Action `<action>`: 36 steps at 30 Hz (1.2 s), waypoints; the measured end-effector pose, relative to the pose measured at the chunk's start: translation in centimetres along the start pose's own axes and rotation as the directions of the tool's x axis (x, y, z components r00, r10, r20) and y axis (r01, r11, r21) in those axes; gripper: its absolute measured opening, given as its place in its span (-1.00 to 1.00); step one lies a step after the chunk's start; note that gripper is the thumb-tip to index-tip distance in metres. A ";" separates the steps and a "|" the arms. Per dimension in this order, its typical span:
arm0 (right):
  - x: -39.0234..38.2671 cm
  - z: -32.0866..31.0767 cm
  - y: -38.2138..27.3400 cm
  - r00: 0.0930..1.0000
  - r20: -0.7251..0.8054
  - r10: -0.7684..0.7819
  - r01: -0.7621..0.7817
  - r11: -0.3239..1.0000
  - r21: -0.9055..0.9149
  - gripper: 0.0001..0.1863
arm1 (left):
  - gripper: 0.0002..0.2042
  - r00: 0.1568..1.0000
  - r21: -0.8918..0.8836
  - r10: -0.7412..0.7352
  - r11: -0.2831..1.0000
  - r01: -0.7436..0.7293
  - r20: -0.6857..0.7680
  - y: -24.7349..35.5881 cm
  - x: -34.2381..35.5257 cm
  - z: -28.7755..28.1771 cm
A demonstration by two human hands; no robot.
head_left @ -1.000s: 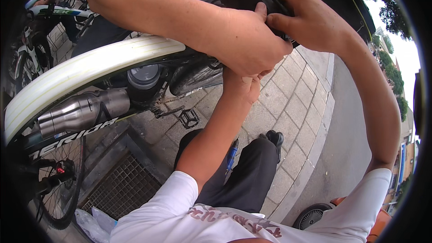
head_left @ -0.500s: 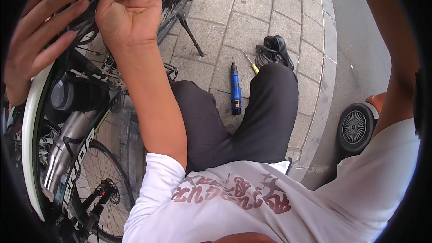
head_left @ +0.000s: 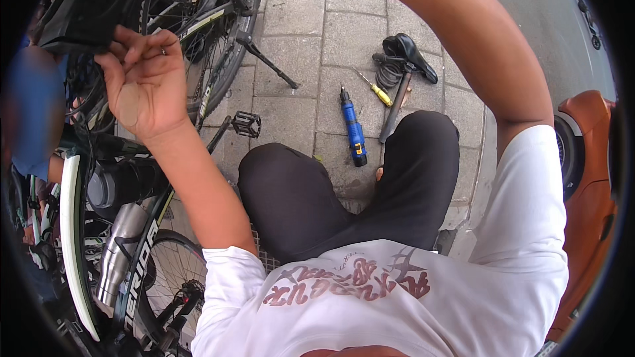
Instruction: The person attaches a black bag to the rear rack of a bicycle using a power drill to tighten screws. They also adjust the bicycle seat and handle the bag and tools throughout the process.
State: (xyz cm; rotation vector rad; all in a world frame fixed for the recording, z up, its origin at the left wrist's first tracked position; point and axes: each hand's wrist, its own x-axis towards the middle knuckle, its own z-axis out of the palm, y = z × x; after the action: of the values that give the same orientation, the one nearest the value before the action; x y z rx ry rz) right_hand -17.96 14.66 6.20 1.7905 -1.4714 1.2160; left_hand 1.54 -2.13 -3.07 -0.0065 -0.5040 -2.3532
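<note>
My left hand (head_left: 151, 82) is palm up beside the bicycle's rear part, fingers curled and thumb close to them. Its fingertips meet the lower edge of a black saddle-shaped piece (head_left: 89, 16) with a round blue emblem. Whatever the fingers pinch beneath that edge is hidden. A greyish patch marks the palm. My right forearm crosses the top of the picture toward the left, its hand beyond the upper edge. Below my left hand is the dark bicycle frame (head_left: 142, 264), carrying a steel bottle (head_left: 122, 251) and a black round container (head_left: 116, 188).
On the paving lie a blue power screwdriver (head_left: 352, 129), a yellow-handled screwdriver (head_left: 380, 94) and a black saddle (head_left: 413, 56) on a seatpost (head_left: 397, 109). A kickstand (head_left: 271, 63) and pedal (head_left: 247, 124) stick out. Another person in blue (head_left: 36, 112) is at far left; an orange car (head_left: 589, 225) at right.
My right arm has swung from the upper right across the top toward the left. The black saddle-shaped piece has come into view. Another person's hand at the left has left the picture.
</note>
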 end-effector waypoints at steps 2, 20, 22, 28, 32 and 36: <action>-8.8 2.4 3.6 0.973 0.051 0.224 -0.228 0.970 0.084 -0.73 | -0.80 1.000 0.033 0.020 0.999 -0.020 -0.005 0.9 -1.9 0.5; -52.7 8.0 -0.7 -0.146 0.682 0.717 -0.883 0.216 -0.416 -0.57 | -0.57 0.988 0.517 -0.115 0.842 0.154 -0.108 0.5 -8.2 0.1; -52.9 9.9 -1.1 -0.176 0.666 0.725 -0.876 0.194 -0.442 -0.49 | -0.48 0.988 0.591 -0.138 0.792 0.152 -0.068 0.9 -9.0 -0.7; -49.5 11.9 -3.5 -0.392 0.615 0.685 -0.787 0.097 -0.610 -0.30 | -0.48 0.990 0.696 -0.122 0.704 0.139 -0.075 2.9 -11.6 -0.8; -50.8 13.4 -4.5 -0.362 0.607 0.708 -0.801 0.096 -0.591 -0.33 | -0.43 0.991 0.771 -0.105 0.623 0.132 -0.085 3.8 -13.4 -0.9; -52.9 12.7 -4.1 -0.319 0.639 0.700 -0.847 0.092 -0.524 -0.38 | -0.47 0.951 0.890 -0.291 0.400 0.218 -0.103 4.9 -15.0 -2.7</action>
State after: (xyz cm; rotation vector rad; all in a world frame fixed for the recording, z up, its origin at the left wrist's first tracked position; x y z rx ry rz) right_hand -10.52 30.90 -45.29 1.1261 -3.8444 0.7871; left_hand 16.26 3.52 -6.04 0.5302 -1.8796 -2.0465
